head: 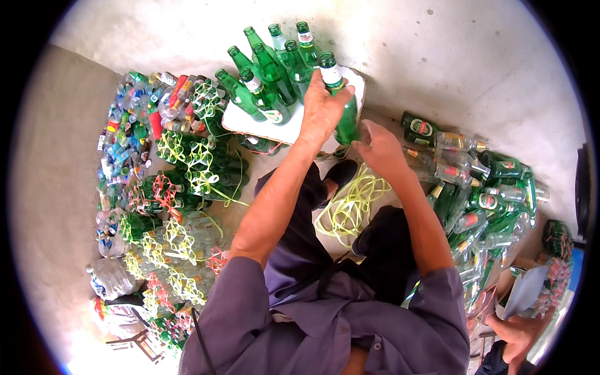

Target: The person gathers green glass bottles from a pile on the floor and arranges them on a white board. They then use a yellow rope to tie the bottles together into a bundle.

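Observation:
A green glass beer bottle (347, 124) stands at the right end of a white board (291, 125) with a ragged edge. My left hand (321, 108) is wrapped around its upper part, just below the pale neck label. Close to the bottle's base is my right hand (382, 147), fingers bent and apart; whether the fingertips touch the glass is hard to tell. Several more green bottles (276, 77) stand upright and uncapped in a cluster on the board, left of the held one. Some carry labels, others are bare glass.
Yellow plastic strapping (354, 206) lies tangled between my feet. Bottle bundles tied with strapping (201, 164) line the left, before piled plastic bottles (133, 122). Loose glass bottles (487, 201) heap up at right. Another person's limb (520, 333) shows near a cardboard box (520, 286).

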Tool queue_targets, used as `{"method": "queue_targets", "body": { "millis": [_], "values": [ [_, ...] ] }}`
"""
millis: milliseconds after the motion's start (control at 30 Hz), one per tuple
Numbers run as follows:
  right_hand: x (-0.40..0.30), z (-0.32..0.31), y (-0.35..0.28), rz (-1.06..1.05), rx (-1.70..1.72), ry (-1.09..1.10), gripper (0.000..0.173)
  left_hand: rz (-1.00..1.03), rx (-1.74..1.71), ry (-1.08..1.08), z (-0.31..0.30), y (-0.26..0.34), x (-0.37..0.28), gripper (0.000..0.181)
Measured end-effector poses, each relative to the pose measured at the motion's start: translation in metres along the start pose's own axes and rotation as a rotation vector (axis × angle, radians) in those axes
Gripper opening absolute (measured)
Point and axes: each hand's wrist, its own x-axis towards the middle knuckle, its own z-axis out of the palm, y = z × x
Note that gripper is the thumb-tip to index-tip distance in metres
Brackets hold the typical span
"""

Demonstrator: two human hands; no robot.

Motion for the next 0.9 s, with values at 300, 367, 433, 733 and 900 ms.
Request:
{"method": "queue_targets", "body": {
  "millis": [300,367,433,733,900],
  "values": [
    [-0.008,0.010,0.015,-0.019,-0.173,-0.189,0.026,0.032,0.120,0.138,-0.035,-0.024,0.019,0.038],
    [-0.009,0.008,0.011,-0.019,-0.191,-0.206,0.025,0.036,0.161,0.175,-0.039,-0.025,0.021,0.037],
    [-0.009,0.007,0.009,-0.020,-0.212,-0.234,0.025,0.058,0.251,0.188,-0.044,-0.027,0.023,0.036],
    [-0.013,0.006,0.001,0.000,-0.275,-0.362,0.025,0.042,0.394,0.218,-0.060,-0.049,0.037,0.037],
    [-0.017,0.011,0.001,-0.015,-0.322,-0.390,0.025,0.053,0.545,0.314,-0.068,-0.050,0.041,0.042]
  ]
}}
